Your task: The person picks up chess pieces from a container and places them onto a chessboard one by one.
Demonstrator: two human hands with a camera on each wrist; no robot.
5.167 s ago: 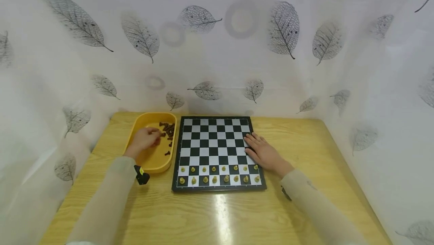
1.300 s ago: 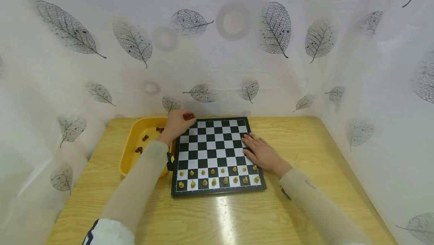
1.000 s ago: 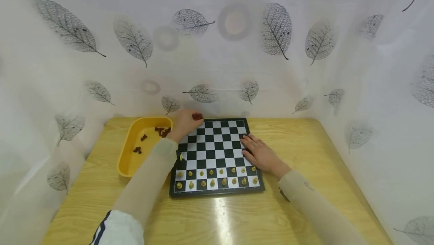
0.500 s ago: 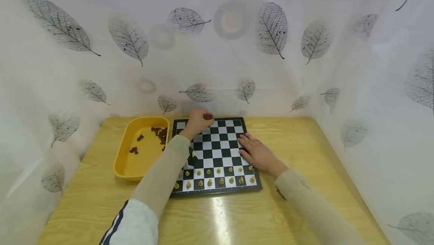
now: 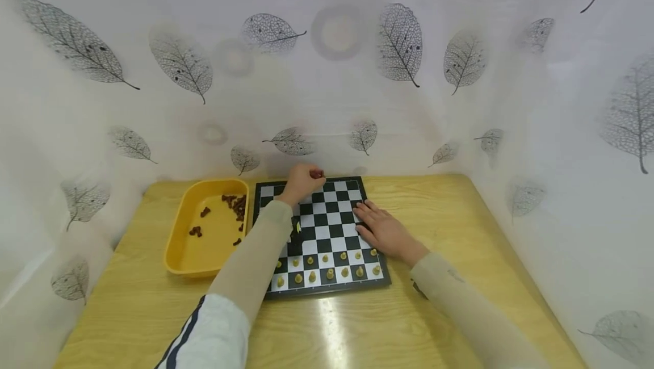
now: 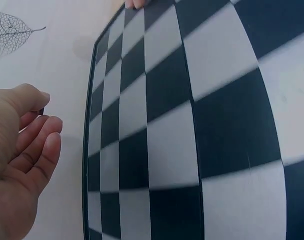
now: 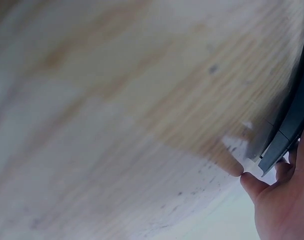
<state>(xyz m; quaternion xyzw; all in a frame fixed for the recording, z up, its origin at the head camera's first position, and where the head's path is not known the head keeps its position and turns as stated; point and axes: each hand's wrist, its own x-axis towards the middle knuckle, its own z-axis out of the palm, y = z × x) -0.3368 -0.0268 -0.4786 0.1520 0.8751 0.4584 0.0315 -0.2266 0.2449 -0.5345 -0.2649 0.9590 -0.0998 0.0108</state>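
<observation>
My left hand (image 5: 301, 181) is above the far edge of the black-and-white chessboard (image 5: 327, 233). In the left wrist view, the thumb and fingertips of the left hand (image 6: 26, 140) pinch a small dark chess piece (image 6: 41, 111), mostly hidden by the fingers. With its fingers fairly straight, my right hand (image 5: 383, 230) rests on the board's right edge; the right wrist view shows that hand (image 7: 287, 195) beside the board's dark side (image 7: 289, 120). Yellowish chess pieces (image 5: 330, 273) stand in two rows on the near side, the left end covered by my left sleeve.
Left of the board is a yellow tray (image 5: 176, 238) with several dark brown chess pieces (image 5: 237, 205), mostly heaped along its right side. Both lie on a wooden table (image 5: 434, 204). A pale curtain with leaf prints (image 5: 327, 91) hangs directly behind.
From the tray, my left hand has moved to the board's far edge and then rightward along it, holding a dark piece. My right hand stays on the board. The head view has shifted slightly.
</observation>
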